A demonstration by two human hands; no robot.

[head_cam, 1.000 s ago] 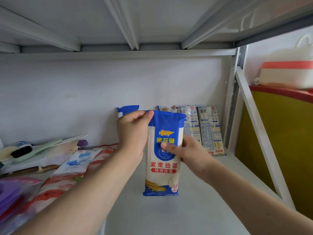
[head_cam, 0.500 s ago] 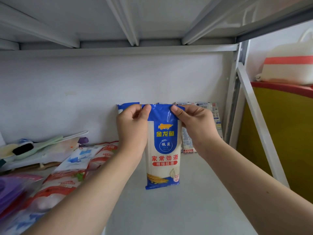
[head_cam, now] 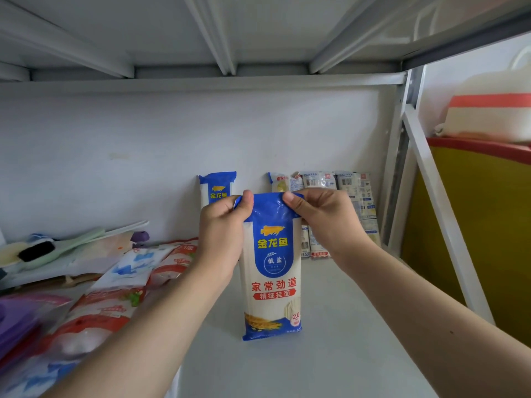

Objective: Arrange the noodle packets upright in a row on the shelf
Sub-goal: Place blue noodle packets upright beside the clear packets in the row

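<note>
A blue and white noodle packet [head_cam: 272, 271] stands upright on the white shelf [head_cam: 330, 326], in the middle of the view. My left hand [head_cam: 222, 228] pinches its top left corner and my right hand [head_cam: 321, 216] pinches its top right corner. Behind it, against the back wall, a second blue-topped noodle packet [head_cam: 217, 186] stands upright at the left. To the right, several more packets [head_cam: 353, 196] stand in a row by the shelf post, partly hidden by my right hand.
Red and white bags [head_cam: 115, 300] lie flat in a pile on the left of the shelf, with a purple bag [head_cam: 17, 317] at the far left. A green brush [head_cam: 57, 248] lies behind them. A white shelf frame [head_cam: 431, 202] and a yellow panel [head_cam: 482, 225] bound the right side.
My right hand has moved from the packet's middle up to its top right corner. The packet has shifted slightly right and nearer, uncovering the blue packet behind it.
</note>
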